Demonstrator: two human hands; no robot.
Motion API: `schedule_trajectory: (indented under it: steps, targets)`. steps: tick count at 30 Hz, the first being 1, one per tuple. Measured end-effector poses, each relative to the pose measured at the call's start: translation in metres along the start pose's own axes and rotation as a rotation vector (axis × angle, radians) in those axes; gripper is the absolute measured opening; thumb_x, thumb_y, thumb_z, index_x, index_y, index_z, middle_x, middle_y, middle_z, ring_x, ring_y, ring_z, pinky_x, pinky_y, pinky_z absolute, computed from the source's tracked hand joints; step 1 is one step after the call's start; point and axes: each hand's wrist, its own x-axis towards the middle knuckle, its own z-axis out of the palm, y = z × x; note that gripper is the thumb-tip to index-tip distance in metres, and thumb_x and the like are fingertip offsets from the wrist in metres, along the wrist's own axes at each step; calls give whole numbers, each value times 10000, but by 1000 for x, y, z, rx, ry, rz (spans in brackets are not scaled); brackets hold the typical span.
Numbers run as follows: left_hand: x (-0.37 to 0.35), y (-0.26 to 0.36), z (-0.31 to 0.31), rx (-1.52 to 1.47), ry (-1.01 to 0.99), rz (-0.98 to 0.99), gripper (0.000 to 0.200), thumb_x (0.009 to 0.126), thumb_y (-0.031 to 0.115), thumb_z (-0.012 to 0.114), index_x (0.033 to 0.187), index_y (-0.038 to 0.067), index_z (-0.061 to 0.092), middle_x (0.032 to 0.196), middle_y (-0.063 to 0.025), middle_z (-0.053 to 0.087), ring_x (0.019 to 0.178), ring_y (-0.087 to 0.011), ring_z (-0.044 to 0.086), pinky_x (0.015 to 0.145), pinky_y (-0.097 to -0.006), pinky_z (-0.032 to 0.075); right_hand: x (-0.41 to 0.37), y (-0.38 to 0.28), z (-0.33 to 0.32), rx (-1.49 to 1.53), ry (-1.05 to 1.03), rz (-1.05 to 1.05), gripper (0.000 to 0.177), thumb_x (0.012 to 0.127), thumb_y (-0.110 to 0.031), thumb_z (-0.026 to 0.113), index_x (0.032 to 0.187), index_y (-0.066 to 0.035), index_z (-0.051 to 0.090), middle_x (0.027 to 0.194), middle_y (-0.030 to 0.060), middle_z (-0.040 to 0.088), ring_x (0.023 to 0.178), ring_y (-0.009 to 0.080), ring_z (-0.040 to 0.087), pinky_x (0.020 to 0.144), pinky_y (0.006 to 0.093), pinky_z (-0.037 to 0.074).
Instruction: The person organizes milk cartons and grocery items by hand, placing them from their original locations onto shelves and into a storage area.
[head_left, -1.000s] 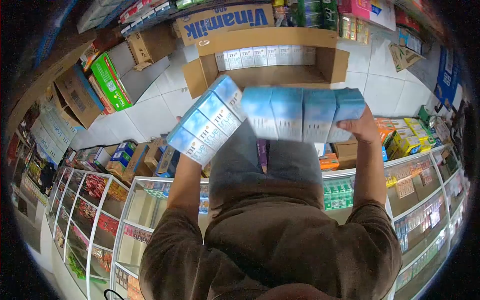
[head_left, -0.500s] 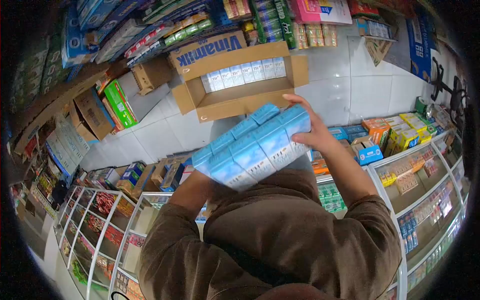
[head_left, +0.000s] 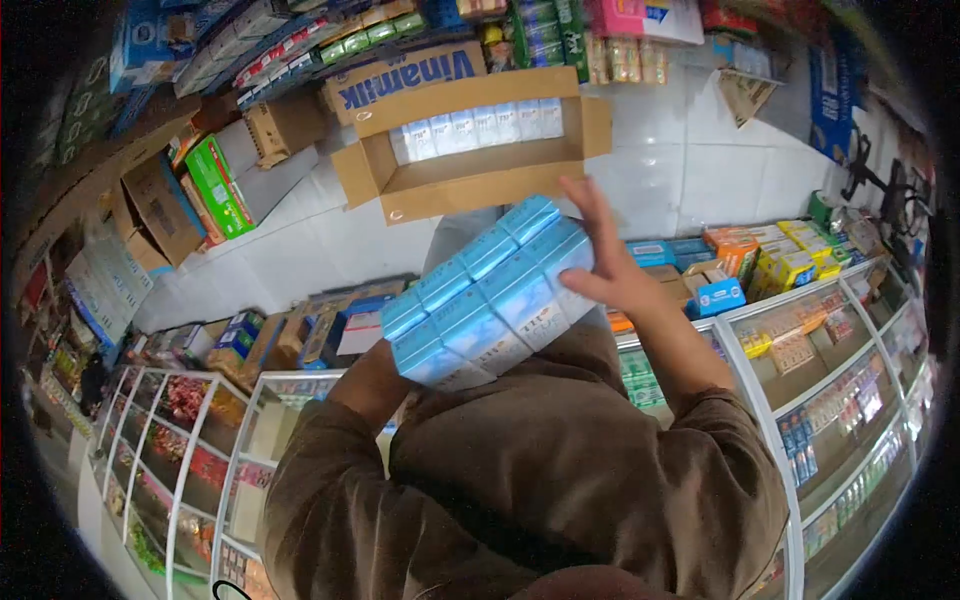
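Note:
A block of blue and white milk cartons [head_left: 490, 300], in two rows, is held slantwise in front of my body, its right end higher in the view. My left forearm reaches under its lower left end; the left hand carries the block, with its fingers hidden behind the cartons. At the right end is my right hand [head_left: 610, 265], open, with its fingers stretched up past the corner and its thumb at the printed side. Beyond the block, an open cardboard box [head_left: 490, 188] stands on the floor with a row of similar white-blue cartons [head_left: 480, 128] along its far side.
A Vinamilk cardboard box [head_left: 410, 75] and shelved goods line the far side. Left are a green box [head_left: 218, 185] and an open brown carton [head_left: 160, 215]. Glass display cases [head_left: 820, 350] flank my body, topped with yellow and orange boxes [head_left: 780, 255]. White tiles [head_left: 650, 150] cover the floor.
My right hand has loosened from the block's right end, its fingers spreading. The block has turned to show more of its blue top. The whole view has shifted slightly.

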Motion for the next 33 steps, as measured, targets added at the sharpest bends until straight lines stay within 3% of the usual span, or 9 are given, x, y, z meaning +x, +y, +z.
schedule_trajectory:
  steps: [1, 4, 8, 14, 20, 23, 25, 31, 33]
  targets:
    - [2, 2, -1, 15, -13, -1, 821, 827, 691, 281, 1391, 96, 238, 1411, -154, 273, 1264, -320, 333, 1021, -449, 320, 9, -22, 0, -139, -98, 57, 871, 688, -218, 750, 1372, -46, 239, 1394, 189, 265, 1317, 301, 254, 1076, 470, 181]
    - [6, 11, -5, 62, -53, -3, 820, 829, 689, 279, 1394, 98, 231, 1416, -152, 264, 1268, -320, 328, 1022, -449, 318, 35, -91, 8, -1094, -461, -297, 854, 647, -294, 747, 1356, -100, 313, 1404, 212, 254, 1297, 351, 280, 1060, 494, 214]
    - [26, 17, -10, 108, -90, 12, 818, 831, 687, 276, 1399, 101, 222, 1423, -150, 252, 1273, -320, 321, 1024, -448, 315, 51, -84, 51, -1247, -796, -491, 715, 708, -255, 643, 1342, -114, 344, 1304, 208, 411, 1198, 361, 402, 992, 496, 312]
    - [51, -2, -7, 116, -97, -3, 815, 835, 682, 272, 1406, 105, 209, 1433, -146, 234, 1281, -320, 311, 1026, -447, 312, 52, -67, 24, -1112, -1173, -67, 642, 753, -118, 538, 1358, -133, 321, 1178, 182, 495, 1043, 292, 505, 871, 435, 380]
    - [120, -31, 21, 72, 10, 92, 812, 839, 678, 267, 1413, 108, 196, 1444, -142, 216, 1288, -320, 301, 1029, -446, 308, 18, -46, -101, -1160, -830, -325, 694, 720, -76, 584, 1355, -204, 332, 1102, 137, 517, 1036, 314, 503, 874, 458, 386]
    - [170, -52, 50, 67, 103, 140, 738, 870, 629, 273, 1418, 142, 187, 1454, -110, 202, 1283, -370, 291, 1007, -503, 315, 20, -77, -195, -1332, -766, -115, 749, 670, -108, 650, 1350, -184, 345, 1165, 171, 499, 1097, 339, 479, 920, 501, 352]
    - [202, -68, 60, 23, 153, 186, 658, 910, 554, 281, 1391, 107, 244, 1434, -99, 242, 1237, -402, 343, 969, -539, 341, 19, -92, -262, -1488, -520, -192, 844, 578, -119, 717, 1341, -179, 361, 1046, 168, 521, 998, 316, 511, 857, 462, 382]
    - [283, -94, 82, 58, 161, 306, 557, 930, 470, 356, 1292, 47, 364, 1327, -119, 376, 1182, -350, 424, 948, -497, 376, 45, -162, -426, -1998, -159, -142, 903, 497, -185, 794, 1308, -167, 396, 1021, 156, 512, 979, 319, 494, 851, 441, 378]
    - [288, -96, 91, 64, 160, 346, 550, 925, 464, 383, 1282, 46, 371, 1297, -133, 408, 1168, -330, 439, 944, -470, 387, 57, -173, -467, -2056, -81, -61, 907, 524, -200, 794, 1327, -177, 373, 1163, 181, 479, 1044, 365, 478, 886, 467, 375]
